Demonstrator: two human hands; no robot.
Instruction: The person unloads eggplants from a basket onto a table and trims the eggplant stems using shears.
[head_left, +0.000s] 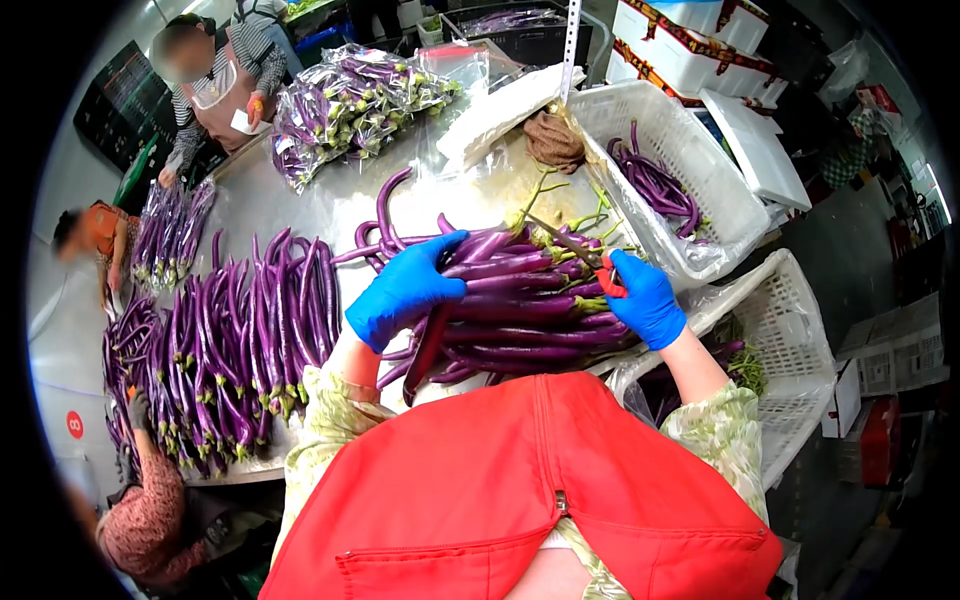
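Note:
A pile of long purple eggplants (520, 330) lies on the metal table in front of me, most stem ends to the right. My left hand (408, 290), in a blue glove, rests at the pile's left side with its fingers round the end of an eggplant. My right hand (645, 298), also gloved in blue, is closed on the red handles of scissors (578, 246). The scissor blades point up and left over the stems, near a green stalk (532, 200) at the pile's upper edge.
Rows of eggplants (250, 340) lie at left, bagged ones (350, 105) behind. White crates (735, 235) (790, 350) stand at right, a brown cloth (553, 140) near them. Foam boxes (690, 45) are stacked behind. Co-workers (225, 80) (145, 515) (100, 235) are around the table's left side.

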